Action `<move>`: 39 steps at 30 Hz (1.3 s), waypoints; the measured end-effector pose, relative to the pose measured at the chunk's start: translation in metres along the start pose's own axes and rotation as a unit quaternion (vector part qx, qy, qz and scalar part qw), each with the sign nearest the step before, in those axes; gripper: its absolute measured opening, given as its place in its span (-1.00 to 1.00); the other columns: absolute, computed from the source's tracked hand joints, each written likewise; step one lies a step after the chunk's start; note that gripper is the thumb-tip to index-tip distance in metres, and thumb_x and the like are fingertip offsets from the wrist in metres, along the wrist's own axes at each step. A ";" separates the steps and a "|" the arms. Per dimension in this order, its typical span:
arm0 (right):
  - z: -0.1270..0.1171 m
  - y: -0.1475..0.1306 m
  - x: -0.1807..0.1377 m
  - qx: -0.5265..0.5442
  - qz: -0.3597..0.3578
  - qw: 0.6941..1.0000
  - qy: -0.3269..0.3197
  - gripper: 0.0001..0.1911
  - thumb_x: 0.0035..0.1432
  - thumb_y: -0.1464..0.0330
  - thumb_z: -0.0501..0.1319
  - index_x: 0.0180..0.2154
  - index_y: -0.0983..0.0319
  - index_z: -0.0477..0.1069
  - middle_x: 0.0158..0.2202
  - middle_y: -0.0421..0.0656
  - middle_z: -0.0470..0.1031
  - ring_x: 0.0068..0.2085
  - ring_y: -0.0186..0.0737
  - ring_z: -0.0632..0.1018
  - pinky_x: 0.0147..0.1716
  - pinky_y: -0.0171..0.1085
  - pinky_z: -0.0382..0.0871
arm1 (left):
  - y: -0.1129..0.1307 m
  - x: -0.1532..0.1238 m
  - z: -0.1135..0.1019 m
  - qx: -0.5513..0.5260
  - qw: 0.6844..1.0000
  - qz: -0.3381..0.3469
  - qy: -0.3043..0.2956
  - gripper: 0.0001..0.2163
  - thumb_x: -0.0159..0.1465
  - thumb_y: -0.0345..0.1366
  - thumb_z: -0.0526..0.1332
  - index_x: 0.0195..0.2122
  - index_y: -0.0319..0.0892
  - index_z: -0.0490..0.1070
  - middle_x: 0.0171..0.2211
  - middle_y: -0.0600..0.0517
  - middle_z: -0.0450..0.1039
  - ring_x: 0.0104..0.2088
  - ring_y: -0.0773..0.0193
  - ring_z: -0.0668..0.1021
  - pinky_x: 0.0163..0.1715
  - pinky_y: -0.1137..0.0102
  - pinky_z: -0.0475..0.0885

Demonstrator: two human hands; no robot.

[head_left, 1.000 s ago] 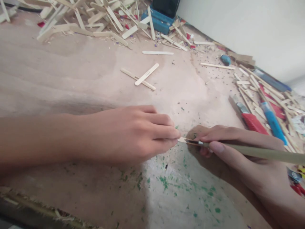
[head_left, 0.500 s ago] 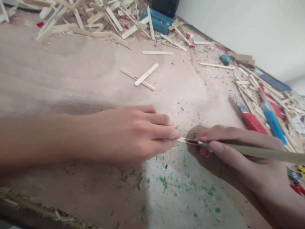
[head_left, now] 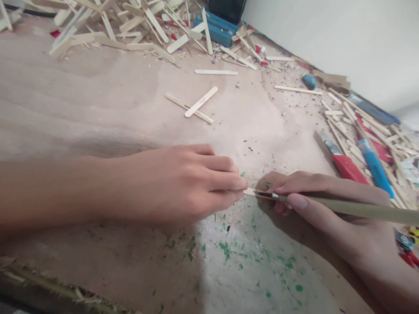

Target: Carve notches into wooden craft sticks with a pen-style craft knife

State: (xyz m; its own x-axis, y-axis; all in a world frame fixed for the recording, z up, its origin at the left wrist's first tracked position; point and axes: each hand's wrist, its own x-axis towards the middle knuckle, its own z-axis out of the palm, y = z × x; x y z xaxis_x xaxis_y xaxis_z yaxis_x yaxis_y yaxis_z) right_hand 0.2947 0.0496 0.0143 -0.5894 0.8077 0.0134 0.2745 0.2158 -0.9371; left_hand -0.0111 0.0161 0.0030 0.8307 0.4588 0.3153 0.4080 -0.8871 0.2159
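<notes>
My left hand [head_left: 196,183] lies low over the table, fingertips pressed together on a wooden craft stick [head_left: 249,191]. Most of that stick is hidden under the fingers; its pale end sticks out to the right. My right hand [head_left: 330,213] is closed around a slim tool [head_left: 356,207] with a long olive handle and a metal collar. The tool's dark narrow tip rests on the stick's exposed end, and I cannot tell whether it is a blade or a brush. Beyond my hands, a craft stick with a pencilled outline [head_left: 200,102] lies across a second stick [head_left: 173,100].
A heap of craft sticks [head_left: 131,30] lies at the back, beside a blue block [head_left: 218,29] with a dark panel. To the right are a red utility knife [head_left: 350,170], a blue pen-like tube [head_left: 376,168] and red-handled pliers [head_left: 407,248]. Green paint flecks the wooden table [head_left: 98,87].
</notes>
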 end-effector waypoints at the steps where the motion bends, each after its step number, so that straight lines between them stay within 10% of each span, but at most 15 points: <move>1: 0.000 0.000 0.000 0.003 0.002 1.000 -0.001 -0.83 0.46 0.37 0.45 -0.06 -0.02 0.83 -0.11 -0.14 0.83 -0.15 -0.07 0.78 -0.09 -0.13 0.78 | 0.000 0.000 0.000 0.001 1.000 0.000 -0.002 -0.71 0.60 -0.50 0.19 0.06 -0.09 0.71 0.19 -0.04 0.73 0.11 0.11 0.73 0.12 0.25 0.62; 39: 0.000 0.005 0.000 0.023 -0.017 1.000 -0.009 -0.81 0.48 0.42 0.43 -0.03 0.05 0.81 -0.13 -0.15 0.82 -0.15 -0.19 0.77 -0.06 -0.25 0.73 | 0.000 -0.001 0.001 0.019 1.000 0.000 -0.011 -0.65 0.67 -0.48 0.08 0.08 -0.11 0.69 0.22 0.00 0.72 0.14 0.14 0.71 0.12 0.23 0.57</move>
State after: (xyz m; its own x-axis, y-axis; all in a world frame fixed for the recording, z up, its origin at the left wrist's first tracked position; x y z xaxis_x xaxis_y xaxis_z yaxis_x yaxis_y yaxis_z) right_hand 0.2960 0.0502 0.0098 -0.6113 0.7904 0.0402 0.2191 0.2178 -0.9511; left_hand -0.0118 0.0158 0.0020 0.8390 0.4575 0.2945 0.4211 -0.8888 0.1811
